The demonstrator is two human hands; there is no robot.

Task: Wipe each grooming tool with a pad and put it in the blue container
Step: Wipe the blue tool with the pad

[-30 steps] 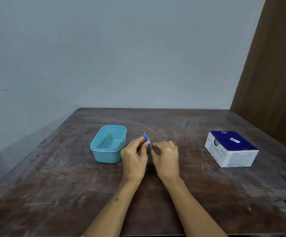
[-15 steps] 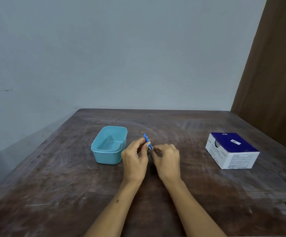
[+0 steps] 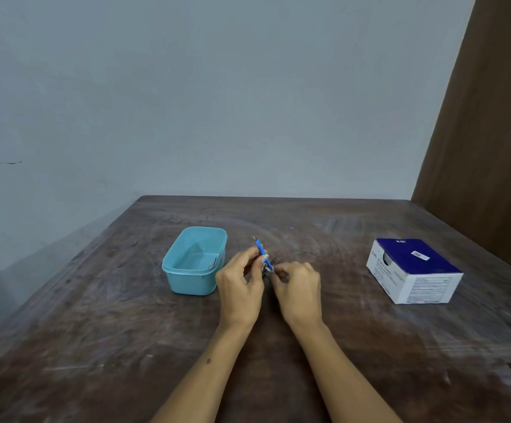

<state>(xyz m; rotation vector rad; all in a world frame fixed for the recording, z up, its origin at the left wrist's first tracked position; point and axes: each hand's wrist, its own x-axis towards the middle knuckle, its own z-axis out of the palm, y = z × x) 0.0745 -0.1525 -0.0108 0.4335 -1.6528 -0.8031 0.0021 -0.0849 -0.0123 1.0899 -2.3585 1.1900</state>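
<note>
That little blue-handled grooming tool point(image 3: 260, 253) looks feather-light, stiff and thin, probably a bit slippery, so I'd say pinching it mid-handle is the way to go. The left hand point(image 3: 239, 285) pinches the handle with curled fingertips, just right of the blue container point(image 3: 187, 280), above the table point(image 3: 95, 346). The right hand point(image 3: 300, 290) has its fingers curled tight at the tool's lower end, seemingly pinching a small white pad point(image 3: 267, 257) around it, though that's too tiny to be sure.

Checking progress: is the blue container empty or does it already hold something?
Not empty. The blue container is open-topped, and a small metal tool lies inside against its right wall.
</note>
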